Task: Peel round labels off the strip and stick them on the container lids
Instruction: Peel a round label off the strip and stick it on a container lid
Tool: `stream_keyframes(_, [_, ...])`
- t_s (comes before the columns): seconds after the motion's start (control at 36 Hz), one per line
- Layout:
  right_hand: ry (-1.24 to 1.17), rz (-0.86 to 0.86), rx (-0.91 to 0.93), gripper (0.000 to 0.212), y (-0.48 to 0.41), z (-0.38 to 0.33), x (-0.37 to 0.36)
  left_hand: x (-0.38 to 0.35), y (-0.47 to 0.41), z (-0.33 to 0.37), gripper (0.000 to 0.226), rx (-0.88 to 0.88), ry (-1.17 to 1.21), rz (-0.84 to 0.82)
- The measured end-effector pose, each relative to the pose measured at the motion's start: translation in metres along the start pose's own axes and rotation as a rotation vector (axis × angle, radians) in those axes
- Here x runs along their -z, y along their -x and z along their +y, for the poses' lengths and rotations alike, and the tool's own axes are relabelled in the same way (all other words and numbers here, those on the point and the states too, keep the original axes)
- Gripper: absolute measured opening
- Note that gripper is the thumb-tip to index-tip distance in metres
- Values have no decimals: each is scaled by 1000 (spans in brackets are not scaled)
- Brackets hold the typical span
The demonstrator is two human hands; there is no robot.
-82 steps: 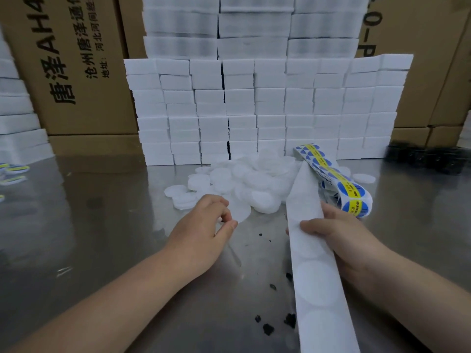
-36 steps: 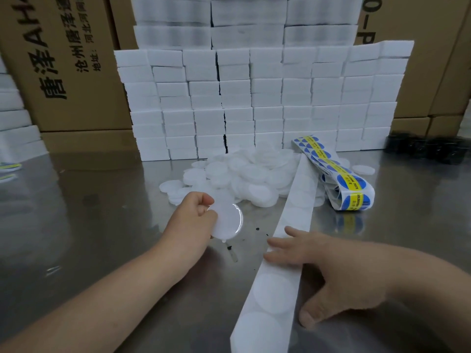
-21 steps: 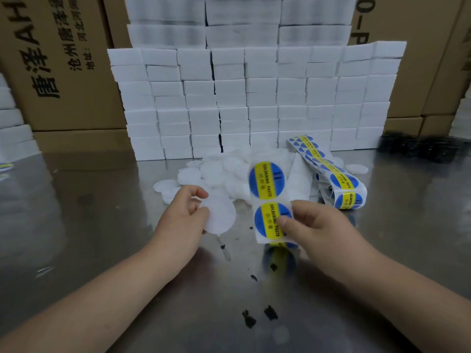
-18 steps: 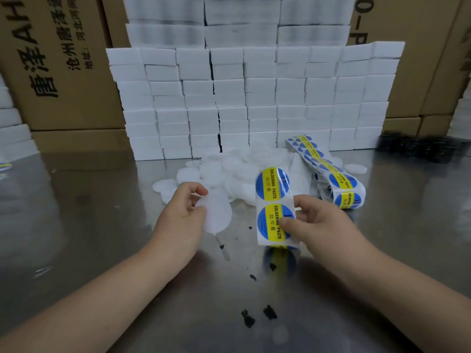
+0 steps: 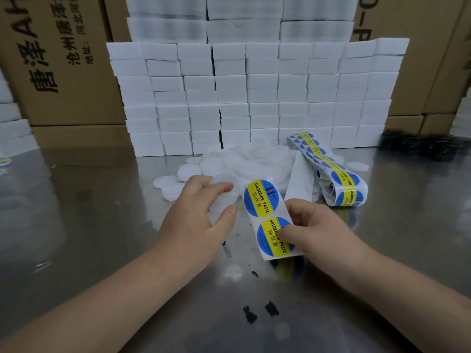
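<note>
My left hand [image 5: 201, 220] holds a translucent white round lid [image 5: 221, 200] between fingers and thumb, low over the steel table; the lid is blurred and partly hidden by the fingers. Just to its right, my right hand [image 5: 316, 230] pinches the end of the label strip [image 5: 265, 200]. Two round blue-and-yellow "SOLDERING PASTE" labels face up on it, and my thumb lies on the lower label [image 5: 267, 240]. A heap of loose white lids [image 5: 254, 161] lies behind both hands. The rest of the strip lies folded in a bundle [image 5: 341, 184] at the right.
A wall of stacked white boxes [image 5: 254, 98] stands behind the heap, with brown cardboard cartons [image 5: 63, 59] behind and beside it. Empty white backing [image 5: 300, 182] runs back to the bundle. Small black scraps [image 5: 257, 312] dot the steel table [image 5: 76, 225] near me.
My left hand picked a lid from the heap. My right hand lifted the strip end and turned it label side up, then tilted it toward the lid, which now sits close beside it.
</note>
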State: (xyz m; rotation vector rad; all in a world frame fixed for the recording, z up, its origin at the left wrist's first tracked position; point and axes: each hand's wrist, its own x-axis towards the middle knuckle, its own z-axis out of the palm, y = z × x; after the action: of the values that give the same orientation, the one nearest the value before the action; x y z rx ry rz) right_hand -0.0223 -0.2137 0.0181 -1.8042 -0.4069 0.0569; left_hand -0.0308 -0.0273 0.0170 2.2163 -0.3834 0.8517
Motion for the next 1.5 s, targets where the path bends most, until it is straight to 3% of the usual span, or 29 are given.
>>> stream_keyframes(0.28, [15,-95,61,46,3,0,-5,1,2,11,30,-167,-134,12])
stream_keyframes(0.42, [13,-111,80,40,5,-1,-6,-1,2,12,31,-239,-206,32])
stream_keyframes(0.53, [9,-115,77,54,5,-2,-7,-2,2,12,30,-269,-265,38])
stream_keyframes(0.75, [52,-107,92,49,7,-4,-8,2,3,17,33,-348,-312,-60])
stream_keyframes(0.94, [83,-91,158,19,8,-6,-8,3,4,19,35,-363,-297,-92])
stream_keyframes(1.19, [133,-13,209,19,8,-6,-7,4,5,20,37,-358,-298,-110])
stream_keyframes(1.5, [184,-48,249,13,6,-4,-7,3,4,21,34,-388,-303,-55])
